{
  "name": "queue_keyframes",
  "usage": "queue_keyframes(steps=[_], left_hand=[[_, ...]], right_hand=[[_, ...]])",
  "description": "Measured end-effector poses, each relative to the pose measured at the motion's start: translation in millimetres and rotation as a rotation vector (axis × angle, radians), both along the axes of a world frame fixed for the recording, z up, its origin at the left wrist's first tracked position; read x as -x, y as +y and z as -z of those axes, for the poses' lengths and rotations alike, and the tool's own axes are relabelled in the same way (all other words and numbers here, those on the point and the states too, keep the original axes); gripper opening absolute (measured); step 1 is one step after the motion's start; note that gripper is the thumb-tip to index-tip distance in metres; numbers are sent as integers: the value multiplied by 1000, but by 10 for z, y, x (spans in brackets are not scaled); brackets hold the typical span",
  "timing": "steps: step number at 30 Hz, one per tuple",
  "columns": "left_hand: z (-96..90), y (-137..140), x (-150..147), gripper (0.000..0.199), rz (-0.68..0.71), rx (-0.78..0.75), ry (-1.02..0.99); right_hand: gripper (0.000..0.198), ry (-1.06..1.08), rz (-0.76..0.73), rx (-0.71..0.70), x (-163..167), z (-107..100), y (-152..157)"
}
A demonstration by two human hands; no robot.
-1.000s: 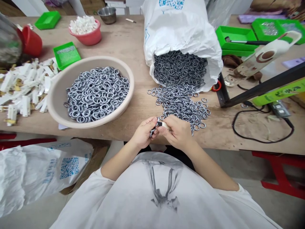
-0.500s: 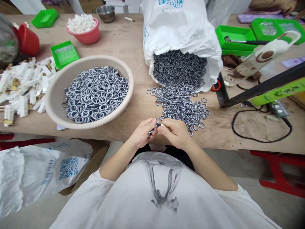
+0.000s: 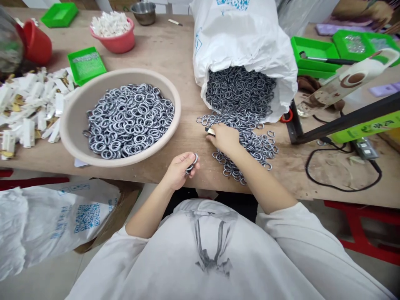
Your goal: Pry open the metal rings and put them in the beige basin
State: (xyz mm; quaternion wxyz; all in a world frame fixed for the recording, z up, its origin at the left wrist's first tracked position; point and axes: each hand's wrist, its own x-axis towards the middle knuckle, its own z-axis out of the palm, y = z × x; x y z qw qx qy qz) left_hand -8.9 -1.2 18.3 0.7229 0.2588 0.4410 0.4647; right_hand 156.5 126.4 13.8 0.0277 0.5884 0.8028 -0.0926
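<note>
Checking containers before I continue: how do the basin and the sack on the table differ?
The basin is beige and smooth; the sack is white and crumpled, with blue print. The basin stands upright, open at the top; the sack lies on its side, mouth facing the camera. Both hold grey rings.

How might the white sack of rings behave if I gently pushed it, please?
The white sack would probably crumple, since it looks thin and creased. It may feel heavy, given the many rings inside. More would likely spill, as it lies open sideways.
</note>
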Motion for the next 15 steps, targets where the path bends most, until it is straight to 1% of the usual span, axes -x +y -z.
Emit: queue_keyframes(steps=[3,5,8,10,12,15], left_hand=[[25,56,19,39,-56,31,9],[44,85,13,37,-97,71,-9],[74,137,-31,34,-143,132,-62],[88,179,-83,37,-150,170,-98],[87,215,-142,43,-137,193,-110],[64,235,-204,50,-112,170,-87]], right_hand=[[28,-23,-9,11,32,56,105],[29,24,23,2,-23,49,130],[32,116,62,-13,-135,5,89],[30,145,54,-8,-158,-8,26],[29,130,21,8,-120,12,-27],[33,62,-39,33,-29,72,-27]])
